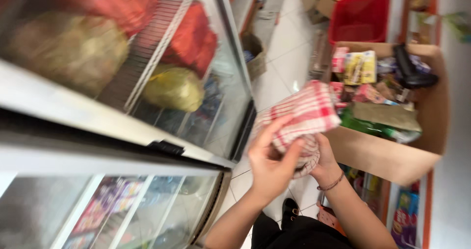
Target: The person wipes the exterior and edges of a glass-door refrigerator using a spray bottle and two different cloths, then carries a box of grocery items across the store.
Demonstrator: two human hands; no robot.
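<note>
A red-and-white checked cloth point(308, 109) is bunched between both my hands in the middle of the head view. My left hand point(271, 157) grips its lower left side with the fingers curled over it. My right hand point(325, 161) holds it from underneath, a thin bracelet point(331, 184) on that wrist. The cloth hangs in the air to the right of a glass-topped chest freezer point(147, 106). The picture is blurred by motion.
Red and yellow bags point(174, 87) lie under the freezer's glass lid. At right a cardboard box point(392, 153) holds several packets. Behind it stands a red plastic basket point(360, 17). White floor tiles point(284, 57) run between them. Shelves with goods sit low right.
</note>
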